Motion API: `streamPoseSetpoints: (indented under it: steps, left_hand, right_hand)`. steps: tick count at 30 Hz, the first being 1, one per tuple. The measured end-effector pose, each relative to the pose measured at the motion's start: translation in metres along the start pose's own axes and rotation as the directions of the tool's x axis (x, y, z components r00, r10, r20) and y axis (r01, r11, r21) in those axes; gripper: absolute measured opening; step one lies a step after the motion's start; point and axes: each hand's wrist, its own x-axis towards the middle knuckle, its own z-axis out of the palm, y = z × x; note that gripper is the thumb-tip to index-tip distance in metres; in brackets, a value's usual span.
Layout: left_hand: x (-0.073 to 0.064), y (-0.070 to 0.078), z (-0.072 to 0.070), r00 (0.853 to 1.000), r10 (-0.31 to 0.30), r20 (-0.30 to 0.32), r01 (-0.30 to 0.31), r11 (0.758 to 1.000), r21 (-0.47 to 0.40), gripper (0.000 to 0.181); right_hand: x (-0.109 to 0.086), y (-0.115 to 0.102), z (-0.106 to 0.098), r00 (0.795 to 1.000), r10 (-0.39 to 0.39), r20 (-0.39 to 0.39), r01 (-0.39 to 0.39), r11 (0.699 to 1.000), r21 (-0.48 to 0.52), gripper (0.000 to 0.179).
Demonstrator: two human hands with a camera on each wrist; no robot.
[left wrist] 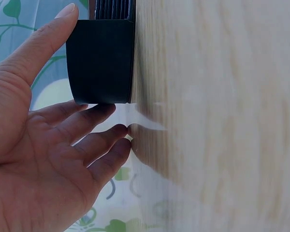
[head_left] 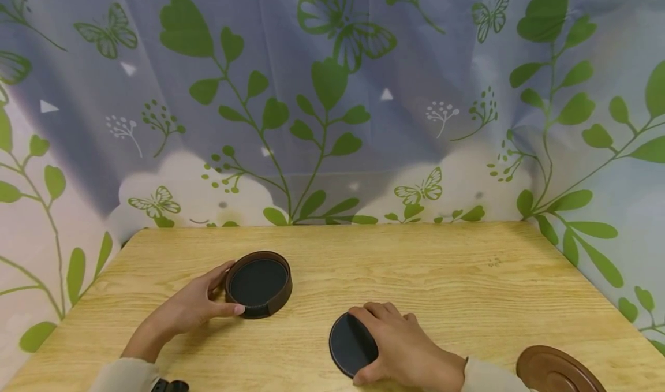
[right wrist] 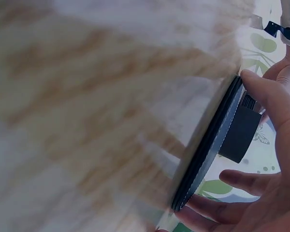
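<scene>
Spanning a diagonal, far left to near right

My left hand [head_left: 194,301] grips the brown round holder [head_left: 281,299] from its left side, thumb at the near edge; a dark round insert [head_left: 258,281] lies inside. My right hand [head_left: 404,344] holds the black disc [head_left: 347,347] by its rim, thumb near, fingers far, spread about as wide as the disc. Its edge looks layered in the right wrist view; I cannot tell whether it rests on the surface [head_left: 415,265] or is slightly raised.

Both are round, so neither has a long axis to line up. What counts most, I judge, is the offset: from my right hand, the holder lies left and farther off, with my left hand nearer to it. A brown round piece [head_left: 545,369] sits near right, beyond my right sleeve [head_left: 490,376].
</scene>
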Motion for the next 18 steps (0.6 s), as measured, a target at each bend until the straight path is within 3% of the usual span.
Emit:
streamPoseSetpoints:
  steps: [18]
  left_hand:
    - [-0.0001,-0.0004,0.0008,1.0,0.026,-0.014,-0.026,1.0,0.011,0.112]
  right_hand:
    - [0.0038,-0.0035,0.0011,1.0,-0.018,0.0,0.018,0.999,-0.051,0.097]
